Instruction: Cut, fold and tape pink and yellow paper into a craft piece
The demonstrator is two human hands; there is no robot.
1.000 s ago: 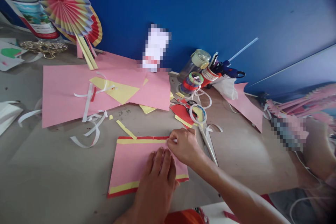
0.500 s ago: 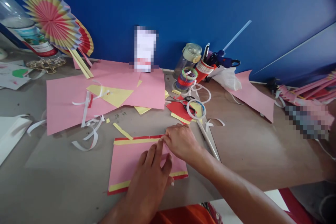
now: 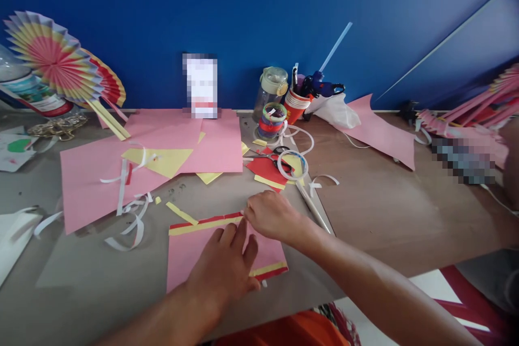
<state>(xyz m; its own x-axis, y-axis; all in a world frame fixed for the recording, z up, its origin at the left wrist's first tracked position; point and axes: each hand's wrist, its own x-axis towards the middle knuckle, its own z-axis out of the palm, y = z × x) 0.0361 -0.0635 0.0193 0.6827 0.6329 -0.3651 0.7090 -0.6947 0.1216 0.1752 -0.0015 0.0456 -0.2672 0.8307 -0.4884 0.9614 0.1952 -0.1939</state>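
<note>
A pink sheet of paper [image 3: 184,259] lies flat in front of me, with yellow and red strips along its far and near edges. My left hand [image 3: 225,259] rests on the sheet, fingers stretched toward the far edge and pressing it down. At that far edge, my right hand [image 3: 270,216] is closed, its curled fingers pinching the red-and-yellow border right beside my left fingertips. The right part of the far border is hidden under my right hand. A loose yellow strip [image 3: 181,213] lies by the sheet's far left corner.
Larger pink sheets [image 3: 93,184] with curled white tape scraps lie behind. Scissors [image 3: 280,158], a clear tape roll [image 3: 292,165] and red paper pieces [image 3: 265,167] are beyond my hands. Farther back stand a phone [image 3: 201,86], a plastic bottle [image 3: 270,86], a red cup [image 3: 297,105] and a folded-paper fan [image 3: 54,62].
The camera view has shifted, so the scene sits differently in the frame. Both hands stay at the sheet's far edge, in nearly the same pose.
</note>
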